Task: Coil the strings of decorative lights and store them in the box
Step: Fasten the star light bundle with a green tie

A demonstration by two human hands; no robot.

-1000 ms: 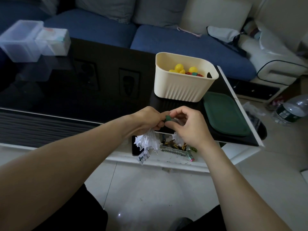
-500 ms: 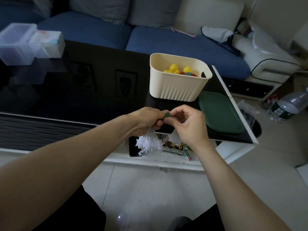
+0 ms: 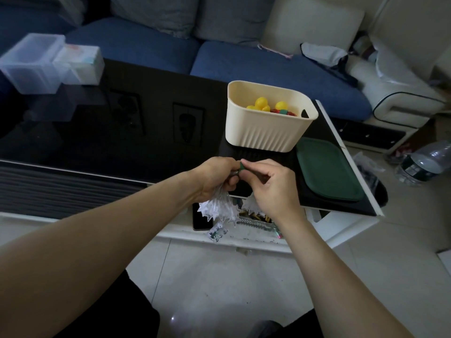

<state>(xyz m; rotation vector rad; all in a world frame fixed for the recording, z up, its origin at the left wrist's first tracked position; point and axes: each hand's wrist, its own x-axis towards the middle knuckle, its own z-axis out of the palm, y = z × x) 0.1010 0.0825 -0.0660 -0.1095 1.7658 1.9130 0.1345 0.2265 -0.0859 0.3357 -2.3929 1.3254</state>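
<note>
A water bottle (image 3: 424, 162) lies on the floor beside the blue sofa (image 3: 244, 62).

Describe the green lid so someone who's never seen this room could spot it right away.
Start at the black glass coffee table in front of the blue sofa and go to its right end. Beside the cream ribbed box, nearer the person, the green lid lies flat: the only dark green, rounded-rectangle slab there.

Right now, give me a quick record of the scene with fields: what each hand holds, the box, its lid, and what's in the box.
left hand: grips a bundle of clear star lights
right hand: pinches a small green piece
box: cream, open, on the black table
lid: green, flat beside the box
in box: yellow lights
</note>
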